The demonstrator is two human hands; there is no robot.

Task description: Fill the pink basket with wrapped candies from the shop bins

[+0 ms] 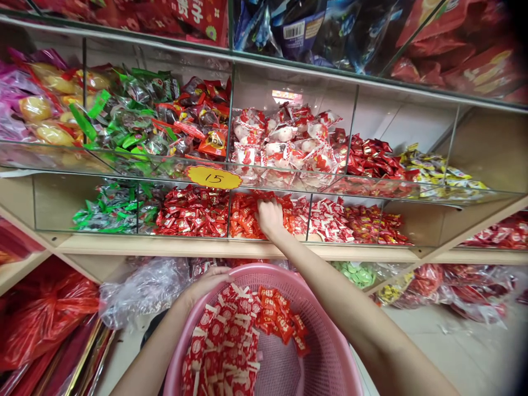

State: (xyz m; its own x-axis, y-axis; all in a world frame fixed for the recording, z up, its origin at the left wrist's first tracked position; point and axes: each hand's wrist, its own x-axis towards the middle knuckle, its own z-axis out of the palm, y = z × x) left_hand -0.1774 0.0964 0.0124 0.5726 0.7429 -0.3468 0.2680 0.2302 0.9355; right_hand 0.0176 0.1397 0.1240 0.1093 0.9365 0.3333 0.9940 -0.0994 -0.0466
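A pink plastic basket (330, 330) is held low in front of me. My left hand (208, 281) grips its far left rim, fingers over the edge. Inside, red-and-white wrapped candies (225, 341) fill the left side, and a smaller heap of orange-red wrapped candies (278, 313) lies at the far right. My right hand (271, 217) reaches over the basket into the lower shelf, down on a pile of orange-red candies (243, 214). Its fingers are curled closed, and their tips are hidden, so anything between them cannot be made out.
Glass dividers split the shelves into bins. Red candies (193, 212) lie left of my right hand, red-and-white ones (330, 220) to the right. A yellow tag (214, 177) marked 15 hangs on the upper glass edge. Plastic bags (144, 291) sit below the wooden ledge (144, 246).
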